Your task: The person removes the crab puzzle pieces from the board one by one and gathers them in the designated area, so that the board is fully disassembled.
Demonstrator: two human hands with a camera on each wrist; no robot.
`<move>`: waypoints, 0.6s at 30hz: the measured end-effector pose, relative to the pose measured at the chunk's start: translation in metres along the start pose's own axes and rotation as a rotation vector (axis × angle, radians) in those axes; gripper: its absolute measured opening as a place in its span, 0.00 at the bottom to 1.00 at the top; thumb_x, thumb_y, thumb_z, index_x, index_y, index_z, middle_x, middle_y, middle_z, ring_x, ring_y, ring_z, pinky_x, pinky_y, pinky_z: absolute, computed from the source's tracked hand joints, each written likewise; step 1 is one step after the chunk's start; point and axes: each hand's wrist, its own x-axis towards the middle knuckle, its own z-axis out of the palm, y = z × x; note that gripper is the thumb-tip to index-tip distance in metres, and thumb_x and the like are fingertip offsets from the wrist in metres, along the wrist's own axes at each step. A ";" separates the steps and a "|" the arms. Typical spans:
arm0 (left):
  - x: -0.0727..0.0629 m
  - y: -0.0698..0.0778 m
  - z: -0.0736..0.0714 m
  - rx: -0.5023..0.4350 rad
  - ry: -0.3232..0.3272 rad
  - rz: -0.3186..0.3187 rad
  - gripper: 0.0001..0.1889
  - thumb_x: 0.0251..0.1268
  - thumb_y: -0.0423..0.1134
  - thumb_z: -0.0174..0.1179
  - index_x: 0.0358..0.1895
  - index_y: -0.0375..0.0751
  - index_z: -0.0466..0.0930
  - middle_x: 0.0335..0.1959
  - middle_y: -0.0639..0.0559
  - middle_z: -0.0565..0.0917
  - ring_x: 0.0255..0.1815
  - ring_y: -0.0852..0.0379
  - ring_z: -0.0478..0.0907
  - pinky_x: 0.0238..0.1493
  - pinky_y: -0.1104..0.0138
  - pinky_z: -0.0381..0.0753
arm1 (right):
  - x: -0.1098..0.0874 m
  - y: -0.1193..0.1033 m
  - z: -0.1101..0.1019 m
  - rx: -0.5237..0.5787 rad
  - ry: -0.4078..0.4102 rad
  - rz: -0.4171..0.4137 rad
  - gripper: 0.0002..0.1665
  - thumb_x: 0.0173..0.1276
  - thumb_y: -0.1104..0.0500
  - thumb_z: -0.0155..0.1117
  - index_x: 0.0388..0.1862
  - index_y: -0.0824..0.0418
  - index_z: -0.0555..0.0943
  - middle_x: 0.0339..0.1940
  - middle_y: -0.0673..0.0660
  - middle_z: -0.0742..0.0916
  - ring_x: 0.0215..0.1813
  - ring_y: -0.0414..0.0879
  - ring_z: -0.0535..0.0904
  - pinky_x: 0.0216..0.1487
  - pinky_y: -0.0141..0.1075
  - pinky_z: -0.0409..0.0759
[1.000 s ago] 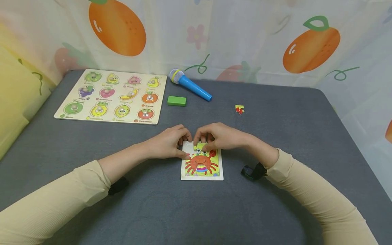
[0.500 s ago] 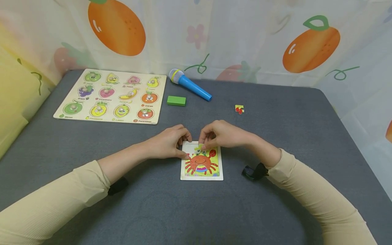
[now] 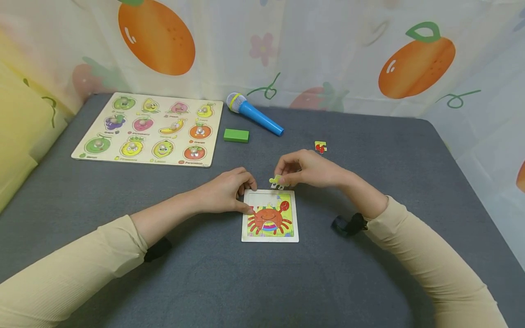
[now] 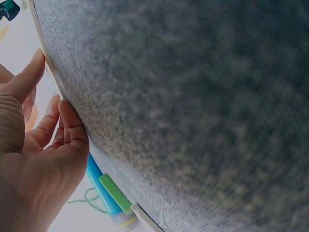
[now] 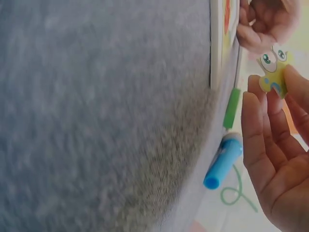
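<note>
Right hand (image 3: 308, 168) pinches an eye-printed jigsaw piece (image 3: 277, 183), raised near the far edge of the crab puzzle board (image 3: 269, 221). Left hand (image 3: 223, 191) grips the board's far-left corner. Red-and-yellow jigsaw piece (image 3: 320, 146) lies beyond, on grey bench (image 3: 229, 282).

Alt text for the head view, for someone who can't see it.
A person's right hand pinches a puzzle piece with cartoon eyes near the far edge of an unfinished crab puzzle, whose far-left corner the left hand holds. Farther back lie a fruit board, green block, blue microphone and loose piece.
</note>
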 end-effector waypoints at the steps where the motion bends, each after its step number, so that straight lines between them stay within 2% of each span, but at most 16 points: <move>1: 0.000 0.000 0.000 0.000 0.000 0.000 0.25 0.49 0.42 0.77 0.49 0.39 0.78 0.41 0.49 0.75 0.40 0.57 0.72 0.42 0.68 0.72 | -0.001 0.001 -0.002 0.014 0.007 0.006 0.06 0.71 0.60 0.63 0.44 0.59 0.82 0.37 0.55 0.85 0.36 0.46 0.79 0.41 0.39 0.80; 5: 0.000 -0.001 0.000 0.000 0.003 0.008 0.24 0.49 0.43 0.77 0.48 0.39 0.78 0.41 0.48 0.75 0.40 0.57 0.72 0.42 0.68 0.72 | -0.003 0.002 -0.007 0.047 0.035 0.032 0.07 0.72 0.60 0.62 0.46 0.60 0.80 0.39 0.57 0.84 0.39 0.50 0.83 0.46 0.44 0.84; 9: 0.000 -0.001 0.000 -0.005 0.004 0.009 0.24 0.50 0.42 0.77 0.48 0.39 0.78 0.41 0.48 0.75 0.40 0.57 0.72 0.42 0.68 0.72 | -0.004 0.005 -0.013 0.045 0.065 0.046 0.08 0.72 0.58 0.62 0.46 0.60 0.80 0.38 0.59 0.84 0.40 0.54 0.85 0.45 0.46 0.85; 18: -0.001 -0.001 0.002 0.006 0.022 0.019 0.24 0.49 0.43 0.77 0.48 0.39 0.78 0.42 0.49 0.76 0.39 0.57 0.72 0.41 0.69 0.73 | -0.007 0.015 -0.029 0.010 0.163 0.052 0.09 0.73 0.57 0.60 0.48 0.60 0.81 0.39 0.60 0.83 0.40 0.54 0.83 0.42 0.45 0.85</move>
